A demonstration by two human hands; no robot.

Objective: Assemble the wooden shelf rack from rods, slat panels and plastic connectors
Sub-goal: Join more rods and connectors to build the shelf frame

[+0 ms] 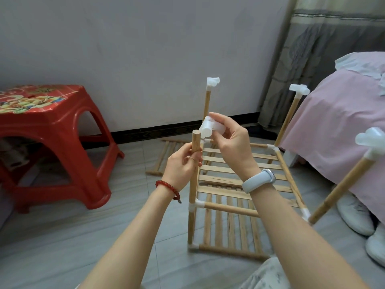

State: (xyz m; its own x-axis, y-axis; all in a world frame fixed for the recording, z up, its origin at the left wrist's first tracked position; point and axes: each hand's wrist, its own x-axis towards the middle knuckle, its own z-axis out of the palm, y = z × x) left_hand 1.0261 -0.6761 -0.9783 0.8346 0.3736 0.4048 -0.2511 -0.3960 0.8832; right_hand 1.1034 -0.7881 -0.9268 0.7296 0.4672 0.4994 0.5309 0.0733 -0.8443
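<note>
Rack (239,184): round wooden rods, translucent connectors. Left hand (183,163) grips bare upright rod (194,163); right hand (229,136), at 2 o'clock, pinches connector (208,127). No legible writing.

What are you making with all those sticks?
A person is building a wooden rack on the floor. The left hand grips the near-left post, whose top is bare. The right hand holds a white connector just above and beside that top, not yet on it. The other three posts already wear connectors. A spare slat panel lies behind, near a red stool.
</note>
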